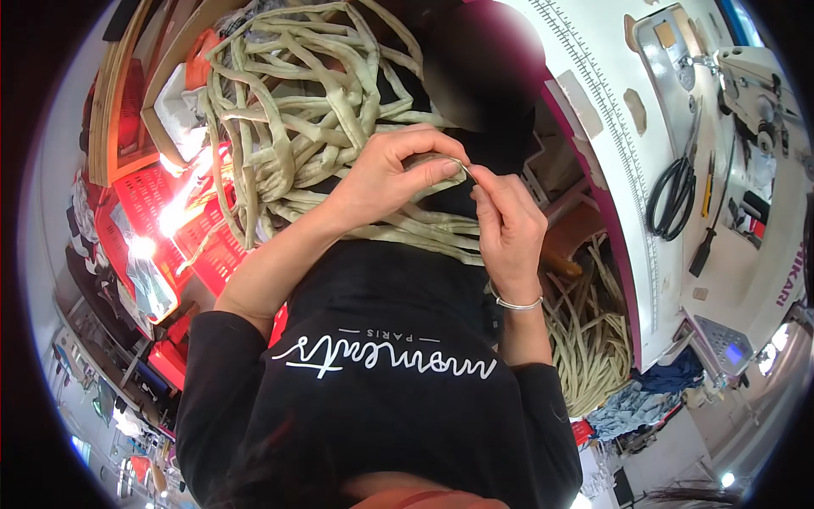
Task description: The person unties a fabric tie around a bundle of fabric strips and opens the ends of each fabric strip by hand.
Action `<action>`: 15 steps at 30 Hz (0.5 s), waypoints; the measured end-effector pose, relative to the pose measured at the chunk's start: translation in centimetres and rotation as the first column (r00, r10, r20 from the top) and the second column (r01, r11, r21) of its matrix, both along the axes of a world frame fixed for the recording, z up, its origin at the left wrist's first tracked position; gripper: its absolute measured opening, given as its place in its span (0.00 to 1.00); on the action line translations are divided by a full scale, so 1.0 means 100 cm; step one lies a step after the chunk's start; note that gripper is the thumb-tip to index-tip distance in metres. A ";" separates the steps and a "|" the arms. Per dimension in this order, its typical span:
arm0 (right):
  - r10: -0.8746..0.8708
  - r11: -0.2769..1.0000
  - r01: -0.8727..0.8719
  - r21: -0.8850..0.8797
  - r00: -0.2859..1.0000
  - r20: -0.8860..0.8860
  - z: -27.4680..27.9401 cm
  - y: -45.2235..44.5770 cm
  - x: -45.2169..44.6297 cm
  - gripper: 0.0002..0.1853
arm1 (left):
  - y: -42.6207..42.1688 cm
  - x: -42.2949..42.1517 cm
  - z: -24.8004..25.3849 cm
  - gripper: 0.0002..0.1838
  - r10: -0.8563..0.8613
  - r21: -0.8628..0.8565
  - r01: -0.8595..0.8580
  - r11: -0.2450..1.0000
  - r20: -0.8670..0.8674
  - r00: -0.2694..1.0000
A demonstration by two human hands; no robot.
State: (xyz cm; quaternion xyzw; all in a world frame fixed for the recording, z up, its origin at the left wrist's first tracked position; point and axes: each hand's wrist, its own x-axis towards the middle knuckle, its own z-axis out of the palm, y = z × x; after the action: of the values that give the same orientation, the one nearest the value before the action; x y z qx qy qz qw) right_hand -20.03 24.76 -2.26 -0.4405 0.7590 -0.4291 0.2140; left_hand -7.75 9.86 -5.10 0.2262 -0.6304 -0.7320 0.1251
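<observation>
A big tangle of pale green fabric strips [292,110] lies across my lap and beyond it, some strips trailing under my hands. My left hand [394,174] is closed around the end of one fabric strip, thumb and index finger pinching it near its tip. Just to the right, my right hand [511,225], with a bracelet at the wrist, pinches at the same tip. The fingertips of both hands almost meet there. Exactly how the strip's edge lies between them is too small to make out.
On the right stands a white sewing table [627,170] with a printed ruler edge, black-handled scissors [672,199], a screwdriver [702,253] and a sewing machine [755,85]. More green strips [585,339] hang below it. Red plastic crates [203,246] are at the left.
</observation>
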 end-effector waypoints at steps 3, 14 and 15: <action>0.012 1.000 -0.012 0.023 1.000 -0.011 0.001 0.001 -0.001 0.13 | -0.001 0.000 0.001 0.08 0.007 -0.026 -0.007 1.000 -0.001 1.000; 0.015 0.999 -0.009 0.052 0.992 -0.122 -0.002 0.001 0.004 0.15 | -0.003 -0.001 0.008 0.07 -0.021 -0.240 0.041 0.970 0.082 0.996; -0.003 0.999 0.006 0.042 0.998 -0.059 -0.002 0.001 0.004 0.14 | -0.002 -0.002 0.008 0.07 -0.013 -0.202 0.031 0.979 0.088 0.996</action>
State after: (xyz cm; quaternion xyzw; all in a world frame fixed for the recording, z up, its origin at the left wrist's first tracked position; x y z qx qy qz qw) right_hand -19.60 24.87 -2.42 -0.4466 0.7749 -0.4001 0.1998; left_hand -7.96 9.70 -4.28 0.2366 -0.7092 -0.6546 0.1121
